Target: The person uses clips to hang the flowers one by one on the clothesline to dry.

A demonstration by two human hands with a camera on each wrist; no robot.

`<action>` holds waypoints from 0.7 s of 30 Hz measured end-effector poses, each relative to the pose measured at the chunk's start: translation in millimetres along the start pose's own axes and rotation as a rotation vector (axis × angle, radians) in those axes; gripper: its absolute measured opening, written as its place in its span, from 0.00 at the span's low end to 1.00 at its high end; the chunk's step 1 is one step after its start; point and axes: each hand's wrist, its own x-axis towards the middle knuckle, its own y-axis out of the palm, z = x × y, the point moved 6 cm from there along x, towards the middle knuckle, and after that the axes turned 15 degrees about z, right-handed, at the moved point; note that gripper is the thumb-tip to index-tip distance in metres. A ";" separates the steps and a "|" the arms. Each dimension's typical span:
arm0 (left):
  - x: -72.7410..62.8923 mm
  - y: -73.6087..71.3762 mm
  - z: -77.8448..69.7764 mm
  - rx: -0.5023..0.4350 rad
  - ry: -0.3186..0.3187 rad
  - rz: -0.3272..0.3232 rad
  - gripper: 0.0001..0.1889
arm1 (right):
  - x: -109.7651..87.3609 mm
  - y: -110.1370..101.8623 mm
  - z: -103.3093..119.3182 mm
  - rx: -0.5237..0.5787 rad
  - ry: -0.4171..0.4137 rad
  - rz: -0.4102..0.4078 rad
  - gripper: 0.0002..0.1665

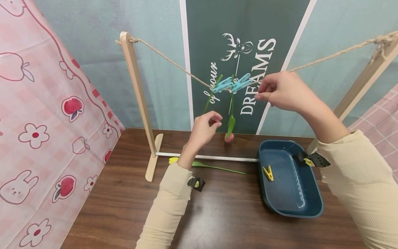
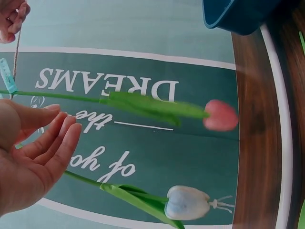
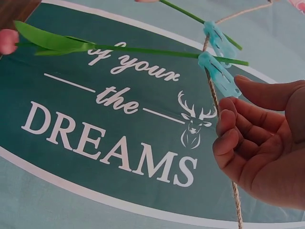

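Note:
Two light blue clothespins, a left one [image 1: 223, 85] and a right one [image 1: 242, 82], sit side by side at the sagging middle of a twine line [image 1: 170, 61]. Each grips a green stem, and the flowers hang head down: a pink tulip [image 2: 220, 115] and a pale blue-white tulip [image 2: 187, 202]. My right hand [image 1: 286, 90] is just right of the right clothespin, fingers loosely curled around nothing. Lower down, my left hand [image 1: 203, 128] hovers beside the hanging stems, relaxed, with nothing in its fingers. In the head view it hides the blue-white bloom.
A yellow tulip [image 1: 217, 168] lies on the brown table [image 1: 217, 214], partly behind my left forearm. The blue basin [image 1: 289, 193] at the right holds a yellow clothespin [image 1: 268, 173]. Wooden posts, a left one [image 1: 136, 90] and a right one [image 1: 363, 83], carry the twine; a white rod [image 1: 224, 158] runs low between them.

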 end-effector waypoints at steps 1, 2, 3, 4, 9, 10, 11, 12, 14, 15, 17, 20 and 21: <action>-0.3 -0.2 0.2 -0.003 -0.002 0.000 0.05 | 0.1 0.9 -0.4 -0.002 0.002 0.009 0.10; -0.6 -0.5 0.3 -0.006 -0.004 0.001 0.05 | 0.1 1.8 -0.8 -0.003 0.002 0.018 0.10; -0.9 -0.7 0.4 -0.006 -0.005 0.002 0.05 | 0.2 2.6 -1.1 -0.005 0.002 0.025 0.10; -1.2 -1.1 0.3 -0.005 -0.004 0.001 0.05 | 0.3 3.6 -1.4 -0.004 0.001 0.034 0.09; -2.7 -2.9 0.3 -0.010 0.003 -0.007 0.05 | 0.2 7.4 -2.8 0.004 0.001 0.068 0.08; -3.1 -3.4 0.3 -0.009 0.005 -0.011 0.04 | 0.1 8.0 -3.0 0.005 -0.001 0.072 0.08; -3.2 -3.6 0.3 -0.010 0.006 -0.013 0.04 | -0.1 8.5 -3.2 0.003 -0.002 0.074 0.08; -3.4 -4.0 0.5 -0.010 0.008 -0.016 0.04 | -0.3 9.0 -3.2 0.000 -0.005 0.074 0.08; -3.4 -4.2 1.3 -0.010 0.010 -0.020 0.04 | -0.6 10.1 -3.6 -0.004 -0.007 0.076 0.08; -3.6 -4.5 1.5 -0.010 0.010 -0.021 0.04 | -0.8 10.6 -3.9 -0.005 -0.006 0.076 0.08; -3.8 -4.5 2.5 -0.013 0.007 -0.021 0.04 | -1.2 11.7 -4.9 -0.004 -0.001 0.077 0.08; -4.4 -4.8 3.4 -0.015 0.000 -0.018 0.04 | -1.9 13.7 -6.9 0.002 0.007 0.082 0.09; -4.7 -4.9 3.4 -0.014 0.000 -0.019 0.04 | -2.3 14.4 -7.6 0.003 0.008 0.083 0.09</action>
